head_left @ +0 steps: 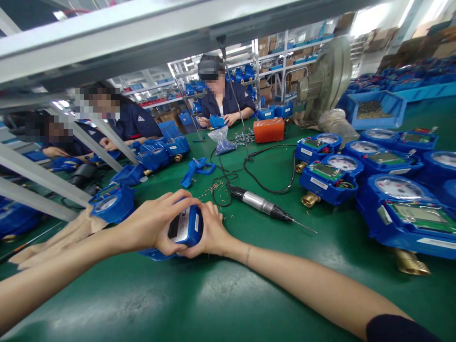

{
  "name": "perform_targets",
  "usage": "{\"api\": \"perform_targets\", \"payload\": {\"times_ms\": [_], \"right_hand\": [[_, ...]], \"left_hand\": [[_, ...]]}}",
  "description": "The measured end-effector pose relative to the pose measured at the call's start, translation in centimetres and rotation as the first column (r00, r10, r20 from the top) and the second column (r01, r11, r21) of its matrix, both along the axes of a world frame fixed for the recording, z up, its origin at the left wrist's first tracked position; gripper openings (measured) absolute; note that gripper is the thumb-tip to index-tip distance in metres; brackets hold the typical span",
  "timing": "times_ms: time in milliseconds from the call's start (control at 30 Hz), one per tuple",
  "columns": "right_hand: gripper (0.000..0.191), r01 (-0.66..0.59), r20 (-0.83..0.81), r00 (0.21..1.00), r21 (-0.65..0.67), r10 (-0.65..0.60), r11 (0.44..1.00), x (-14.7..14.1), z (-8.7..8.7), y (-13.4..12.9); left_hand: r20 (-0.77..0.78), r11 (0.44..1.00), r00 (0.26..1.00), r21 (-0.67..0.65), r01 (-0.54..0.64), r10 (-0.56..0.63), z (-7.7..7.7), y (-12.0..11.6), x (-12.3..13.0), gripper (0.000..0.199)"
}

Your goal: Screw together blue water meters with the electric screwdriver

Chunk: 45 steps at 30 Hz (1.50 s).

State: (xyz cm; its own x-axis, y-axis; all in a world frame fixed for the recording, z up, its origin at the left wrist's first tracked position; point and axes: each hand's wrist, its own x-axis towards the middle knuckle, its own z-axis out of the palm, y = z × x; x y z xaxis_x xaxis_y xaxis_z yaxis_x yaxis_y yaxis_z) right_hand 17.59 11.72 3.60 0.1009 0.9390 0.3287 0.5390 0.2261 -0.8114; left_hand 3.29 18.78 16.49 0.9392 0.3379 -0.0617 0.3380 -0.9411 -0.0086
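I have the blue meter housing (pixel 194 227) between both my hands, just above or on the green workbench (pixel 270 285); I cannot tell whether it touches. Its dark window and silver label show between my fingers, with a white sticker on its side. My left hand (pixel 156 221) is curved around its left side, fingers over the top edge and thumb at the near edge. My right hand (pixel 213 232) is closed around its right side, the fingertips partly hidden.

Taking the housing as the clock's centre, with twelve pointing away from me, loose screws (pixel 220 191) lie scattered at one o'clock. The electric screwdriver (pixel 261 204) rests between two and three, its thin bit pointing away to the right, and its black cable (pixel 272 191) loops behind it. Blue plastic brackets (pixel 195 170) lie at twelve. Farther off, near one, are a clear plastic bag (pixel 223 141) and, to its right, an orange box (pixel 269 130). Water meters with exposed circuit boards (pixel 329 178) crowd together from two to three, some with brass fittings. At ten, another blue meter (pixel 112 204) sits by a beige cloth (pixel 64 240) that stretches toward nine. Across the bench, a co-worker (pixel 228 102) holds a blue part (pixel 216 121).
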Motion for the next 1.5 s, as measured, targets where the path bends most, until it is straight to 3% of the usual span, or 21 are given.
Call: {"api": "perform_targets", "payload": {"times_ms": [433, 1067, 1267, 1500], "right_hand": [[0.117, -0.02, -0.043, 0.999, -0.01, 0.019, 1.0, 0.1, 0.0, 0.0], [0.114, -0.061, -0.071, 0.996, -0.016, 0.06, 0.998, 0.4, 0.1, 0.3], [0.113, -0.079, -0.088, 0.993, -0.012, 0.077, 0.997, 0.5, 0.1, 0.2], [0.11, -0.092, -0.09, 0.991, 0.028, 0.094, 0.995, 0.8, 0.1, 0.0]], "left_hand": [[0.07, 1.0, 0.998, -0.002, -0.003, 0.003, -0.5, 0.0, -0.2, 0.084], [0.093, 0.992, 0.99, 0.064, -0.109, 0.103, -0.8, -1.1, -0.3, 0.079], [0.007, 0.999, 0.999, -0.004, -0.044, 0.044, -0.3, -0.1, -0.3, 0.08], [-0.167, 0.997, 0.983, -0.018, -0.077, 0.073, 1.1, -0.2, 0.0, 0.086]]}}
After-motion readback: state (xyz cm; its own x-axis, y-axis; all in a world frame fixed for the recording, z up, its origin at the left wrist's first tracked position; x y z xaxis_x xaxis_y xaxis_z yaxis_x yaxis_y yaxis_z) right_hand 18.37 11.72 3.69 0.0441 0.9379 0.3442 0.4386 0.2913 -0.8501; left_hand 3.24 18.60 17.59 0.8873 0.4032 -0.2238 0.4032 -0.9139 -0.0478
